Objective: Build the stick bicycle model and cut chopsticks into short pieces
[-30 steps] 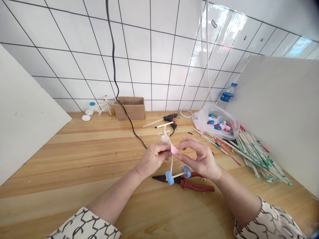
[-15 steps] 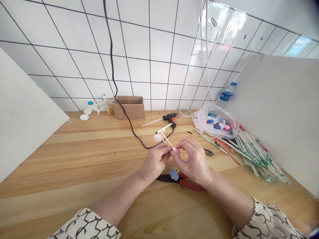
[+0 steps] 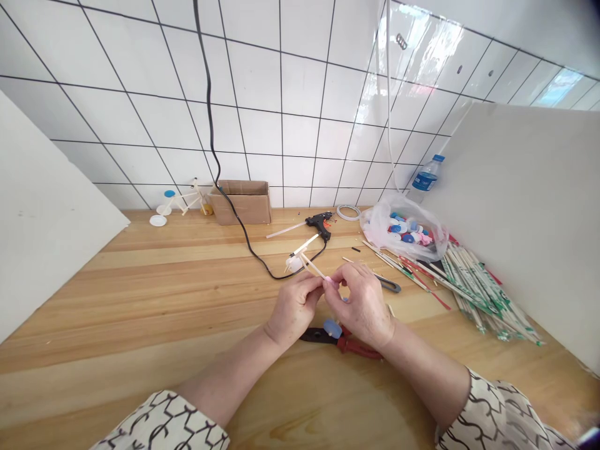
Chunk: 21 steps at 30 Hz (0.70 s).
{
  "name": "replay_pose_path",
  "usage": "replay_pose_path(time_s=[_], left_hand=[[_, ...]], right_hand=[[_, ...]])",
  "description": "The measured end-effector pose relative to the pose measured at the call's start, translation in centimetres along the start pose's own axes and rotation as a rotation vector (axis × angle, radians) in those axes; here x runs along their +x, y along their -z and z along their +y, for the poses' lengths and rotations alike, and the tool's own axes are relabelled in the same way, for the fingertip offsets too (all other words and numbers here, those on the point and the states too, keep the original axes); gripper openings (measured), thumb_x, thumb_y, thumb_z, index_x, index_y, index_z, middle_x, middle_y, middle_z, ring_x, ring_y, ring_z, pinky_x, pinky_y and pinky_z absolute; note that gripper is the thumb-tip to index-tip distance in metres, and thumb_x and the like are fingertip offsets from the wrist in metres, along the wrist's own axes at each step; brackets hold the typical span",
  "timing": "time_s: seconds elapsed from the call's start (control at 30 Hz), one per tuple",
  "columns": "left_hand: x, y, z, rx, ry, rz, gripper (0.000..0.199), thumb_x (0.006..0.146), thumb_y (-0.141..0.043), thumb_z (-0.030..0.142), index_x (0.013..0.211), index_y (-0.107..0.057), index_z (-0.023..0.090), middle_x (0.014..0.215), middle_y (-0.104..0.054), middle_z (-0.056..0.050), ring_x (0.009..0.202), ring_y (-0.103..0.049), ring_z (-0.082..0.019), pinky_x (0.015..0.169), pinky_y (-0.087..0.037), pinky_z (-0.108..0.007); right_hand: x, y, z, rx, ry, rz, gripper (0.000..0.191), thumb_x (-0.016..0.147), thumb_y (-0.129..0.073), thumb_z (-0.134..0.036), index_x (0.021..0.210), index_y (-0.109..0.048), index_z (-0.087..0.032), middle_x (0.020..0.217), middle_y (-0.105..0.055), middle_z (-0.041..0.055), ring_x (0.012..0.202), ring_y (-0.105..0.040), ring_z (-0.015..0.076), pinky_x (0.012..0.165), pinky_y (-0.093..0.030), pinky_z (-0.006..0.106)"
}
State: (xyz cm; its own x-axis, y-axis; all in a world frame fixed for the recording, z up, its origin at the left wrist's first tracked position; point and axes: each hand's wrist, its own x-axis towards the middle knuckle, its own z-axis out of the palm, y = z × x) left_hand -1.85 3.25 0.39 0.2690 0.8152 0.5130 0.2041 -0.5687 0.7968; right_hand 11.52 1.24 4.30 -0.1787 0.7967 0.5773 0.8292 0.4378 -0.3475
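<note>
A small model of pale wooden sticks [image 3: 312, 265] is held between my hands, with a white bottle cap [image 3: 295, 263] at its far end. My left hand [image 3: 291, 310] is closed, thumb and fingers pinching the sticks from the left. On the other side, my right hand [image 3: 363, 306] pinches a pink bottle cap [image 3: 330, 282] against the stick's near end; fingertips partly cover it. Below the hands shows a light-blue bottle cap [image 3: 332, 328], seemingly on the same model, though the joint is hidden. Red-handled pliers [image 3: 359, 347] lie on the table under it.
Behind the hands lies a black glue gun [image 3: 319, 224] with its cord [image 3: 262, 265]. A cardboard box [image 3: 241, 203] and another stick-and-cap model [image 3: 187, 203] stand by the wall. To the right are a utility knife [image 3: 389, 284], a bag of caps [image 3: 375, 228] and bundled sticks [image 3: 485, 290].
The held model has tilted slightly, its far end dipping left. The light-blue cap has shifted a little up and right. Both hands keep their pinch, and the right fingers now cover more of the pink cap.
</note>
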Motion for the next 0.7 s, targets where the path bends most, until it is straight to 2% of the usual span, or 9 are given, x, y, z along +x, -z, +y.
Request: replay_pose_path(time_s=[0.1, 0.2, 0.33, 0.53, 0.7], left_hand=[[0.2, 0.1, -0.8, -0.034, 0.042, -0.004, 0.02, 0.082, -0.051, 0.017, 0.08, -0.071, 0.017, 0.077, -0.066, -0.006, 0.071, -0.06, -0.016, 0.065, -0.047, -0.025], [0.4, 0.4, -1.6, -0.061, 0.101, -0.018, 0.016, 0.08, -0.055, 0.019, 0.081, -0.071, 0.017, 0.077, -0.067, -0.005, 0.072, -0.06, -0.017, 0.067, -0.047, -0.026], [0.7, 0.9, -2.0, -0.054, 0.162, -0.079, 0.017, 0.077, -0.056, 0.016, 0.082, -0.072, 0.019, 0.081, -0.068, -0.004, 0.076, -0.061, -0.017, 0.072, -0.046, -0.027], [0.9, 1.3, -1.7, -0.115, 0.292, -0.182, 0.025, 0.075, -0.054, 0.011, 0.093, -0.069, 0.017, 0.077, -0.068, -0.002, 0.074, -0.062, -0.017, 0.07, -0.046, -0.026], [0.9, 1.2, -1.4, -0.164, 0.313, -0.17, 0.022, 0.075, -0.053, 0.015, 0.091, -0.069, 0.016, 0.077, -0.069, -0.002, 0.075, -0.062, -0.018, 0.07, -0.047, -0.025]], right_hand=[[0.2, 0.1, 0.5, 0.104, -0.057, -0.05, 0.009, 0.078, -0.053, -0.025, 0.073, -0.053, -0.018, 0.066, -0.06, 0.0031, 0.064, -0.054, 0.0171, 0.063, -0.042, 0.03], [0.2, -0.1, 1.3, 0.188, -0.151, -0.144, 0.014, 0.078, -0.056, -0.031, 0.081, -0.057, -0.018, 0.072, -0.062, 0.0026, 0.065, -0.055, 0.0153, 0.062, -0.044, 0.027], [-0.1, -0.9, 2.1, 0.193, -0.146, -0.261, 0.013, 0.075, -0.056, -0.023, 0.086, -0.062, -0.018, 0.077, -0.064, 0.0029, 0.072, -0.057, 0.016, 0.067, -0.045, 0.027], [-0.2, -1.4, 2.2, 0.205, -0.185, -0.298, 0.011, 0.072, -0.059, -0.02, 0.082, -0.062, -0.017, 0.073, -0.065, 0.0025, 0.067, -0.057, 0.0155, 0.063, -0.045, 0.026], [0.0, -1.1, 2.2, 0.232, -0.206, -0.284, 0.012, 0.075, -0.058, -0.024, 0.084, -0.061, -0.018, 0.073, -0.065, 0.0025, 0.067, -0.058, 0.0152, 0.063, -0.045, 0.026]])
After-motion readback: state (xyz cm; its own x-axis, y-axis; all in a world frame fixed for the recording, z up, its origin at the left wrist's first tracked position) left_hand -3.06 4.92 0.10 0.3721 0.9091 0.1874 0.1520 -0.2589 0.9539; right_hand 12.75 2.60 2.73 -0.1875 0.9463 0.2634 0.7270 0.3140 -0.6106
